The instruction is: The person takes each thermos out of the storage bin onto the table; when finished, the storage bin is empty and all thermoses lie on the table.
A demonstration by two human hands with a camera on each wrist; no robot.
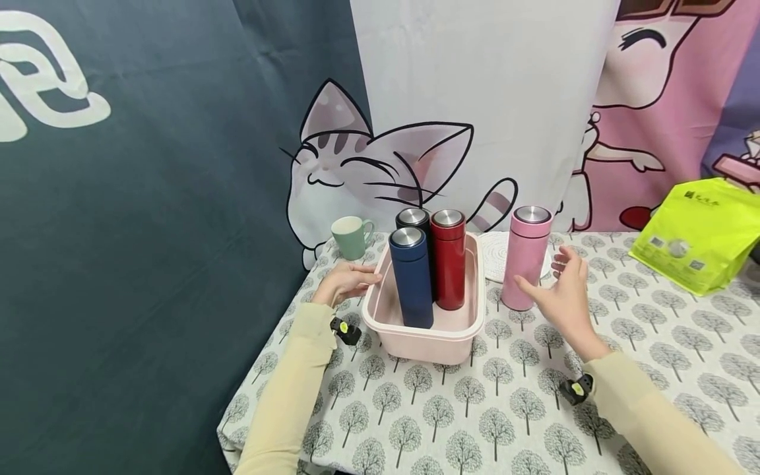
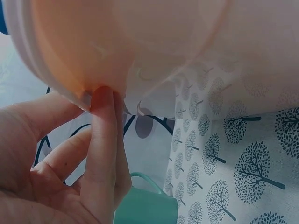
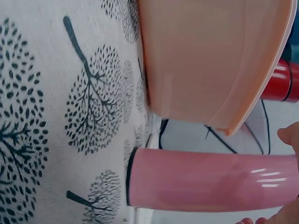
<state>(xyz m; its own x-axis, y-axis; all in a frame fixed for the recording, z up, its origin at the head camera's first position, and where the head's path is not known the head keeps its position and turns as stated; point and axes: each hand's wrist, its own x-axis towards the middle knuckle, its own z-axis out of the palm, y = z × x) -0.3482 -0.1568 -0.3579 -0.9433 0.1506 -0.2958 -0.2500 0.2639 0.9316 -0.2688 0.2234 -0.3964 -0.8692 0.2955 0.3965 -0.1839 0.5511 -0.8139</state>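
Observation:
A pale pink plastic basin stands on the table, holding a blue thermos bottle, a red one and a black one, all upright. My left hand pinches the basin's left rim between thumb and fingers, as the left wrist view shows up close. Right of the basin, a pink thermos bottle stands upright with a silver lid top. Around its right side my right hand is spread, thumb in front and fingers behind, holding nothing. In the right wrist view the pink bottle lies between that thumb and the fingertips.
A green mug stands behind the left hand, near the table's left edge. Behind the pink bottle lies a round white mat. A bright yellow-green bag sits at the far right. The tablecloth has a tree print.

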